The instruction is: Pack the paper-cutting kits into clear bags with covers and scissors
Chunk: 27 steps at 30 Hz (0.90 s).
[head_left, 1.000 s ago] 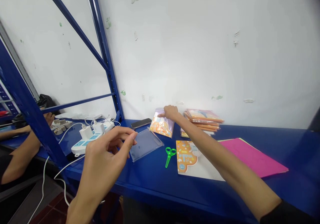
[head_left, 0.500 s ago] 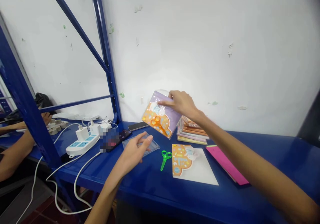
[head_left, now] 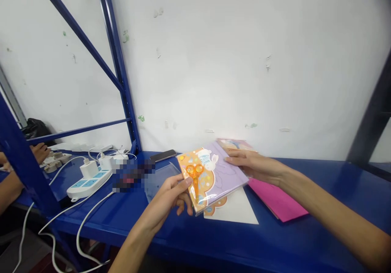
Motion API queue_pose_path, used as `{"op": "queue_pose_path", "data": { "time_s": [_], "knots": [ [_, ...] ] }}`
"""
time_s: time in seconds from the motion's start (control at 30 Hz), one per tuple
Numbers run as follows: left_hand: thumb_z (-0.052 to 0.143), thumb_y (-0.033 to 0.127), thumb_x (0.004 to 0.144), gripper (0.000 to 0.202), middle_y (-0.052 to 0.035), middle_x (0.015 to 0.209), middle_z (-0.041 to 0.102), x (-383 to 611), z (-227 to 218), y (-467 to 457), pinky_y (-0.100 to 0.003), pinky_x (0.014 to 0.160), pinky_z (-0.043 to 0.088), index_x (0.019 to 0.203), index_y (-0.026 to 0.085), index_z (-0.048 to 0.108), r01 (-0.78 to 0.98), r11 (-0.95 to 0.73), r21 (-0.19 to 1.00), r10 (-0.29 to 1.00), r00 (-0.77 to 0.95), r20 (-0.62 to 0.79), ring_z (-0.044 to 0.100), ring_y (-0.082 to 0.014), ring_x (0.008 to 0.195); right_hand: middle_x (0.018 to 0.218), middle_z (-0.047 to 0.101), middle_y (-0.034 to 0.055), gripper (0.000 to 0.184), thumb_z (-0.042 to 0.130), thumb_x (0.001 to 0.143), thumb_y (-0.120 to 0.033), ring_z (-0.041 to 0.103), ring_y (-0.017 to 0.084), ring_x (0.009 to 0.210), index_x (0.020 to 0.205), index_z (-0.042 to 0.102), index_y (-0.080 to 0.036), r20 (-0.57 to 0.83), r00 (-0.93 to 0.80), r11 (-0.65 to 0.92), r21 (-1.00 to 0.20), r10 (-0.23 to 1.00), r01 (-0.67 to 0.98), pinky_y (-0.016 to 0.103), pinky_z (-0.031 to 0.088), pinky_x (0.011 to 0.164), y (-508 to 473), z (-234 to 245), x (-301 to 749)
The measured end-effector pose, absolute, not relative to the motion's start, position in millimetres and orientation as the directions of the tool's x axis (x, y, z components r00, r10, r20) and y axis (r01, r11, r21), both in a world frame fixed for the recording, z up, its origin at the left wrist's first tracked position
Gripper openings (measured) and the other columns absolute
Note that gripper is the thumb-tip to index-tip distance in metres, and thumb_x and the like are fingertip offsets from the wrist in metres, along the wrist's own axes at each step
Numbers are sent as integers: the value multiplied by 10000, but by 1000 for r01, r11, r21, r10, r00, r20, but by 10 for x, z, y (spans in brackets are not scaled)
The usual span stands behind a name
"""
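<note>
I hold a clear-wrapped craft packet point(head_left: 214, 175) with orange scissors and purple paper inside, above the blue shelf point(head_left: 275, 240). My left hand point(head_left: 171, 197) pinches its near left edge, fingers closed on it. My right hand point(head_left: 253, 165) grips its far right edge. Under the packet lie an orange-printed card on a white sheet point(head_left: 235, 210) and a pink paper point(head_left: 276, 199). A clear plastic sleeve point(head_left: 159, 177) lies flat just left of my left hand.
A stack of similar packets point(head_left: 233, 143) sits by the wall. A dark phone point(head_left: 163, 155), a white power strip point(head_left: 88, 179) with chargers and cables lie at left. Blue rack posts point(head_left: 120, 81) rise at left. Another person's hand point(head_left: 39, 151) rests beyond the frame.
My right hand lifted the packet from by the wall and brought it down toward me; my left hand left the clear sleeve and took the packet's near edge. The green scissors are now hidden.
</note>
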<state>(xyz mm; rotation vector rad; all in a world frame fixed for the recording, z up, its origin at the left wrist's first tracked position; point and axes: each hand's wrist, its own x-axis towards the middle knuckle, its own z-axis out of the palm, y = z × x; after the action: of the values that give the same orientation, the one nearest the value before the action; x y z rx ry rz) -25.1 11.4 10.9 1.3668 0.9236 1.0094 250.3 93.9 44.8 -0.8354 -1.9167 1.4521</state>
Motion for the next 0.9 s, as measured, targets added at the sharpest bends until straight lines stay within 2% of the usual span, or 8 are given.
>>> {"op": "queue_pose_path", "data": {
  "time_s": [0.07,0.17,0.33,0.5,0.6,0.7,0.8,0.9],
  "knots": [
    [612,496,951,365,-70,714,721,-243,82,137,-123,388,324,970,132,628,-38,-17,999,943,331,29,637,-90,503,1302,690,119,383,659,936,-374,648,250,1196,1273,680,-193,48,-613,91,-995,789,40,342,540,984,918,384,2562],
    [630,495,939,361,-55,660,698,-235,51,166,-120,378,314,896,137,619,-56,11,998,941,337,9,615,-84,479,1258,711,111,392,747,872,-347,657,251,1162,1227,718,-186,-15,-550,-33,-999,835,-24,328,540,975,899,333,2585],
    [656,467,928,342,-18,589,650,-251,70,178,-120,369,295,880,128,647,-62,9,998,949,316,11,581,-74,441,1219,726,124,415,767,841,-319,654,275,1154,1223,727,-160,-3,-493,-59,-993,870,-98,365,520,1003,882,337,2593],
    [712,416,885,382,-78,719,752,-331,116,173,-134,381,324,1110,108,689,-76,19,997,967,257,1,577,-75,433,1258,718,110,519,744,847,-292,667,265,1140,1347,655,-183,3,-445,-70,-987,896,-146,355,542,964,862,374,2710],
    [740,403,858,406,-59,660,732,-404,142,176,-141,370,311,1123,99,693,-80,6,997,973,229,13,546,-75,413,1182,747,121,478,752,835,-300,702,255,1039,1286,689,-156,-24,-356,-80,-986,934,-144,323,588,848,836,378,2854],
    [744,414,856,367,-46,625,710,-480,170,184,-147,376,314,1040,100,698,-63,-12,998,977,214,25,503,-64,395,1093,772,112,375,748,838,-268,726,228,930,1194,732,-154,-77,-266,-128,-975,961,-180,279,605,743,814,367,3040],
    [755,423,841,346,-14,599,671,-563,194,201,-151,377,304,987,114,697,-48,-26,999,986,166,33,485,-62,405,1074,779,110,287,749,837,-232,739,227,893,1113,753,-152,-115,-216,-163,-962,970,-221,276,618,738,811,346,3258],
    [754,428,828,373,7,566,633,-662,206,234,-161,368,280,1029,119,699,-28,-30,999,993,117,33,460,-69,409,1088,778,130,259,723,864,-221,747,243,901,1105,748,-130,-166,-176,-208,-945,970,-253,287,625,762,839,312,3504]
  ]
}}
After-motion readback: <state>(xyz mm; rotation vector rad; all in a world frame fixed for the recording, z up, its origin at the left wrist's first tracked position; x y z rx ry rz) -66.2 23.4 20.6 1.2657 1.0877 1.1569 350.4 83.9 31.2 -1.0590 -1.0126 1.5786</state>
